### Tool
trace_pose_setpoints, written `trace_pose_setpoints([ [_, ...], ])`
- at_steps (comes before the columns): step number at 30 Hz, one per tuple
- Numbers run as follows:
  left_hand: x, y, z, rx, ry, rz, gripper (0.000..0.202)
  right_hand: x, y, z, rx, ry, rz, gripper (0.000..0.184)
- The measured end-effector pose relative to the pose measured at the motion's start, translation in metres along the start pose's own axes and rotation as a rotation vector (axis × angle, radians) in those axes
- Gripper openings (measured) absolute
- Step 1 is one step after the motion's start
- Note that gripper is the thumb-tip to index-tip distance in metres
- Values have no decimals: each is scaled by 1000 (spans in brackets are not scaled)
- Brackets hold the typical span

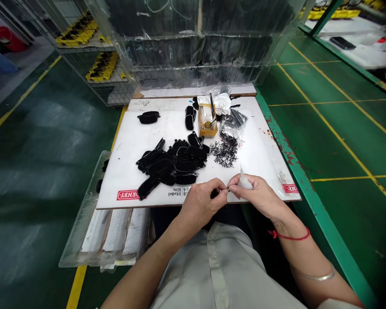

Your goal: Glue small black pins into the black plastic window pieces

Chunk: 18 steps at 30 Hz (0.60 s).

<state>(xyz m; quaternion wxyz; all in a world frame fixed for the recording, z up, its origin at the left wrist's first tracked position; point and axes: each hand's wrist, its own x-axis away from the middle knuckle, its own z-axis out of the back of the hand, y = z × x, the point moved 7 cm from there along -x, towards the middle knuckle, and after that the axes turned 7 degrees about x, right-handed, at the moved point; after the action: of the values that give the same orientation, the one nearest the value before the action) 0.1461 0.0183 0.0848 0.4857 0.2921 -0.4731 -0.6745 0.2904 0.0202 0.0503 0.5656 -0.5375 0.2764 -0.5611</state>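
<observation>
Close together at the board's front edge, both my hands are closed. My left hand (201,201) pinches a small black piece (215,193), mostly hidden by the fingers. Against its fingertips, the thumb and forefinger of my right hand (260,193) meet at a tiny dark part. A small white squeeze bottle (245,182) with a thin pointed nozzle is tucked in the same right hand, nozzle upward. Beyond them lie a heap of glossy black lens-shaped pieces (162,166) and a scatter of thin black pins (225,150), perhaps eyeglass temple-like bits.
On the white board (260,159) stands a yellow box (207,128) with a brush-like stick, beside plastic bags (234,123). More black pieces (149,117) lie at the back left. A plastic-covered rack (199,51) rises behind; a clear bin (80,240) sits lower left.
</observation>
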Motion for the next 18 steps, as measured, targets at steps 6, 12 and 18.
trace_pose_setpoints([
  [6, 1, -25, -10, 415, -39, 239, 28, 4, -8, 13, 76, 224, 44, 26],
  [12, 5, -40, -22, 610, -15, 318, 29, 18, -26, 10, 231, 406, 117, 19],
  [18, 6, -33, -23, 592, 55, 240, 28, 23, -36, -4, 401, 464, 313, 11],
])
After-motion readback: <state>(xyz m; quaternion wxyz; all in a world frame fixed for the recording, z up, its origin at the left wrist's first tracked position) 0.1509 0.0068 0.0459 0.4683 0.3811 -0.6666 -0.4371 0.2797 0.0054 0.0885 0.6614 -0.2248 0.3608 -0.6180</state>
